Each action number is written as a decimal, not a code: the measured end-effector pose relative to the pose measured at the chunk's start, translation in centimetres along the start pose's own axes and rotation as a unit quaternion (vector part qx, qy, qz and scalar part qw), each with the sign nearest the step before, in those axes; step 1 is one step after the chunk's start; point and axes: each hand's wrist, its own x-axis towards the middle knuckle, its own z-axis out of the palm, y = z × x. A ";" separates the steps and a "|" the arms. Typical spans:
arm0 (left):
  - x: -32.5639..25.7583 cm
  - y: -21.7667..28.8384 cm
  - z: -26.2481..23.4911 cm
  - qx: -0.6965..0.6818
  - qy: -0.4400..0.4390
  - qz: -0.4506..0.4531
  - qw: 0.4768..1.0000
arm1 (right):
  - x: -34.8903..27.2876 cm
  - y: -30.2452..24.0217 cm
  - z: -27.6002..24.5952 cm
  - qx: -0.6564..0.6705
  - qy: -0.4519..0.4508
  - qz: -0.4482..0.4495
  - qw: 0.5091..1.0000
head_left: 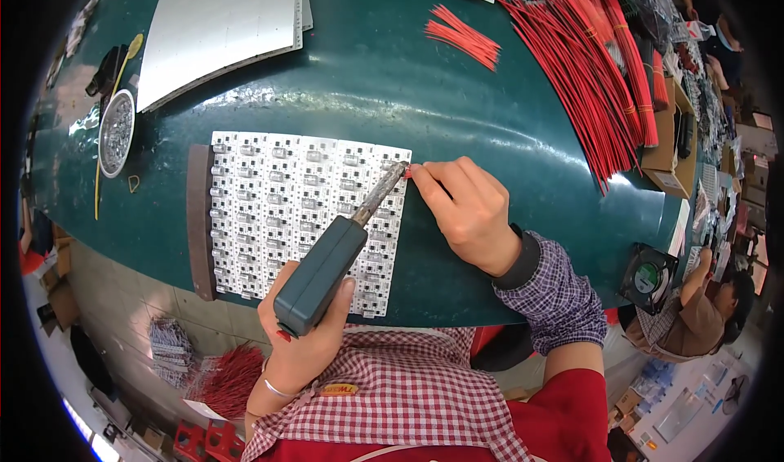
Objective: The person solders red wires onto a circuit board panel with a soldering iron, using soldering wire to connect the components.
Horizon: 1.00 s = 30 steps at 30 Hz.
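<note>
My left hand [306, 348] is wrapped round a dark green soldering gun [321, 276], which slants up to the right. Its metal tip meets the upper right corner of a white circuit board panel [278, 209] covered in rows of small components. At that corner my right hand [469, 209] pinches a red wire [407, 171] between thumb and fingertips, close beside the tip. Most of the wire is hidden by the fingers. Along the panel's left side runs a dark brown strip [199, 225]. The gun and left hand cover part of the panel's lower middle.
Larger white panels [224, 33] lie stacked at the far left, near a bowl [117, 134]. A small bunch of red wires [464, 37] and big red wire bundles [576, 78] lie far right. A black fan [649, 276] sits at the right edge. A co-worker [704, 315] is beyond.
</note>
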 end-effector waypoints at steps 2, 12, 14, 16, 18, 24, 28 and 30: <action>0.0 0.0 0.0 0.016 -0.002 0.016 1.000 | 0.0 -0.1 0.0 -0.003 -0.003 0.001 1.000; -0.8 -1.1 -0.5 0.032 0.021 0.064 0.997 | 0.0 -0.1 0.1 -0.008 -0.004 0.001 1.000; -0.9 -1.1 -0.5 0.019 0.022 0.065 0.997 | 0.0 -0.1 0.1 -0.007 -0.005 0.003 1.000; -1.0 -1.1 -0.4 0.008 0.020 0.047 0.999 | 0.0 -0.2 0.1 -0.006 -0.002 0.002 1.000; -1.0 -1.0 -0.3 0.013 0.021 0.055 0.998 | -0.2 -0.1 0.1 -0.004 0.001 0.002 1.000; -1.0 -1.0 -0.4 0.029 0.009 0.057 0.998 | -0.4 -0.1 0.2 0.009 0.015 0.004 1.000; -0.9 -1.0 -0.2 0.038 -0.002 0.048 0.998 | -0.4 -0.1 0.2 0.002 0.013 0.000 1.000; -0.9 -0.9 -0.1 0.036 0.000 0.043 0.998 | -0.3 -0.1 0.1 0.000 0.011 0.000 1.000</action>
